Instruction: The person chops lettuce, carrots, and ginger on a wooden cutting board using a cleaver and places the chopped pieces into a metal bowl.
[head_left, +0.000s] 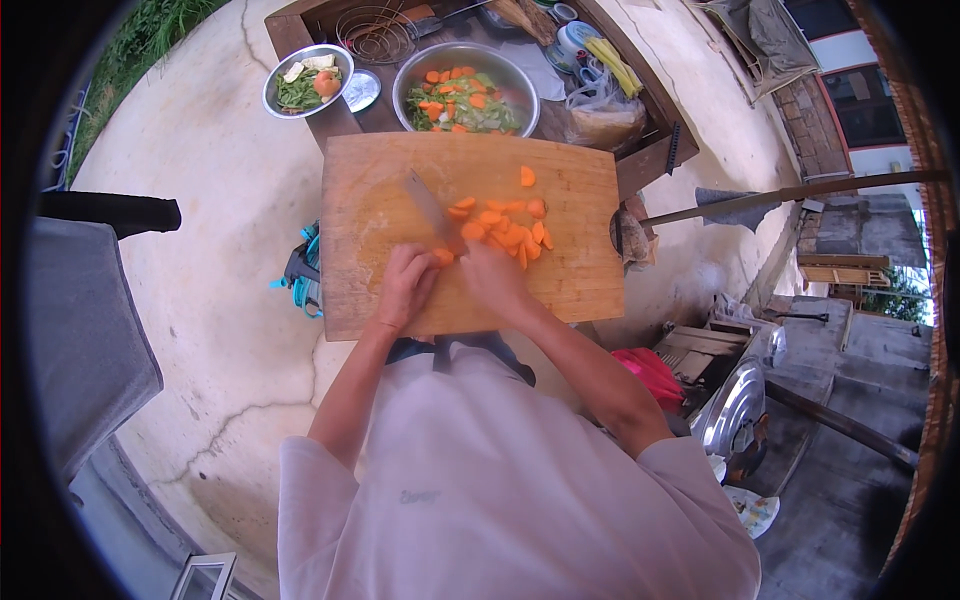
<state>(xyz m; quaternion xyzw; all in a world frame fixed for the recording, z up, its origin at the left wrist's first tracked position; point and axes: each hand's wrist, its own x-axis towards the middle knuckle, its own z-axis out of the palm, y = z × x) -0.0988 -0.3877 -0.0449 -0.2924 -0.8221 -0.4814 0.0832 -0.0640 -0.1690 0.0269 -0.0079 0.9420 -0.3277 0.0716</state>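
My right hand grips a kitchen knife, whose broad blade points away and to the left over a wooden cutting board. On the blade's left side, the fingers of my left hand hold a short piece of carrot against the board. The knife's handle is hidden in my fist. Cut carrot pieces lie heaped just beyond and right of the knife. One carrot slice sits apart near the board's far edge.
Past the board stands a large metal basin of chopped greens and carrot. A smaller metal bowl holds leaves and a tomato-like fruit. A wire rack and a plastic bag lie on the wooden table. A teal object is left of the board.
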